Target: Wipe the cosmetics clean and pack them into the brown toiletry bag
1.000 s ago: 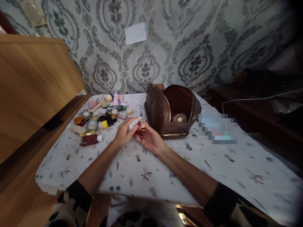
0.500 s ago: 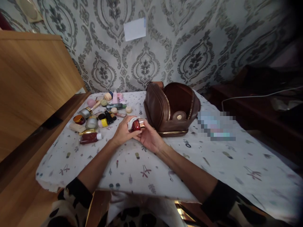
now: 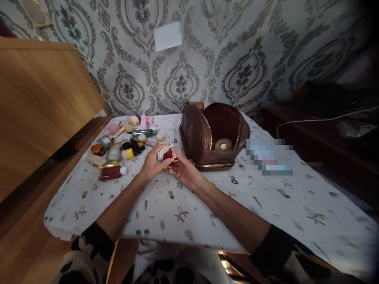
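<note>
Gripping the red jar (image 3: 167,154) two-handed, left of the brown bag (image 3: 196,136).
My left hand (image 3: 152,163) clasps it with white cloth (image 3: 162,152), my right hand (image 3: 187,172) holds its cap (image 3: 174,153); less red shows than before.

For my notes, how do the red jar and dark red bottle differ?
The red jar is held between the left hand and right hand; the dark red bottle lies on the tablecloth. The jar's cap is coppery, the bottle's white. The jar looks stubbier than the bottle. Both are reddish.
</note>
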Demonstrator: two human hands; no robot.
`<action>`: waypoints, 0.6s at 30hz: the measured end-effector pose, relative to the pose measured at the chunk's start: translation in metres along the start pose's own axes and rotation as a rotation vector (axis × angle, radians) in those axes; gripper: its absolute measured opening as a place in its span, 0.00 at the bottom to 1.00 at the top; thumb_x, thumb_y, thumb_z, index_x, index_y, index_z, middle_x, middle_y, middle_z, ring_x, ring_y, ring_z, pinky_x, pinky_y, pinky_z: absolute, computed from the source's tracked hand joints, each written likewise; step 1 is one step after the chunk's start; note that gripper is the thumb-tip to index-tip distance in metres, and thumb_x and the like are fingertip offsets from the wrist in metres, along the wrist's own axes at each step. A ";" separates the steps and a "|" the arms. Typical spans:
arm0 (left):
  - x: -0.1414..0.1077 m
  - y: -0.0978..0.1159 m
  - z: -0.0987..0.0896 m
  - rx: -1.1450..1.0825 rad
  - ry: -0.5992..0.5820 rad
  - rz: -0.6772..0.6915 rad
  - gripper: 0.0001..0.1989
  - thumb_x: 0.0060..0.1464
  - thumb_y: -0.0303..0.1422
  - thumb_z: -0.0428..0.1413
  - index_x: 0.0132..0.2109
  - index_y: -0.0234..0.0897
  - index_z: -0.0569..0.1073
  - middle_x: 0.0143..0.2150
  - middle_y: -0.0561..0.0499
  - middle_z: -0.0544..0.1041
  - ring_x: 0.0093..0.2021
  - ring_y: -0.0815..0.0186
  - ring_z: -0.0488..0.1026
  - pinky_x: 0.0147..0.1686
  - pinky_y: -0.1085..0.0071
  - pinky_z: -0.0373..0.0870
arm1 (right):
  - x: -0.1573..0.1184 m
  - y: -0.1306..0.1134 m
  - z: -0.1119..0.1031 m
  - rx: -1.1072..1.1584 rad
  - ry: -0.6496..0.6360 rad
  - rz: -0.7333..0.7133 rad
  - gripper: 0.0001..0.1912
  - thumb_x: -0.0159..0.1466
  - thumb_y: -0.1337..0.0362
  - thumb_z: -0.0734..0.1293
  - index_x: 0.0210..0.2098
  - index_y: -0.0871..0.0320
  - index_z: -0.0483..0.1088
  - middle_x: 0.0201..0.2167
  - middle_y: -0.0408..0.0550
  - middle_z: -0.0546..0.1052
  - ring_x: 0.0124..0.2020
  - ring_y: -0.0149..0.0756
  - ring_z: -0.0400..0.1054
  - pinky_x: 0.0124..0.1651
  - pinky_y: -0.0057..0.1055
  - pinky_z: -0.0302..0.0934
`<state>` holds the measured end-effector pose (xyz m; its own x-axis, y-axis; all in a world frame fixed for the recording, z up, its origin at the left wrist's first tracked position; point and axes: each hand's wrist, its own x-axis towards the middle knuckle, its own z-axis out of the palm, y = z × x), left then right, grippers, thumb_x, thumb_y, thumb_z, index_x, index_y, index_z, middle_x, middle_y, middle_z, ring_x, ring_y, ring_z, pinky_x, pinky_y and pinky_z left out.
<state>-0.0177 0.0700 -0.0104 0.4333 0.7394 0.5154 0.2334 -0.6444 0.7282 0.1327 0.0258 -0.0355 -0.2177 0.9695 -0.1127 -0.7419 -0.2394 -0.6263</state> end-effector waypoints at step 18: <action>0.002 -0.005 -0.013 -0.178 -0.066 -0.138 0.25 0.49 0.43 0.64 0.52 0.37 0.71 0.44 0.48 0.76 0.43 0.61 0.74 0.44 0.68 0.69 | -0.003 0.001 0.004 -0.037 -0.023 0.028 0.13 0.60 0.55 0.72 0.37 0.57 0.72 0.31 0.44 0.80 0.32 0.33 0.77 0.30 0.24 0.67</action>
<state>-0.0296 0.0770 -0.0073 0.4657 0.7997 0.3790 0.1399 -0.4894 0.8608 0.1300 0.0222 -0.0330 -0.2525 0.9610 -0.1129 -0.7113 -0.2634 -0.6516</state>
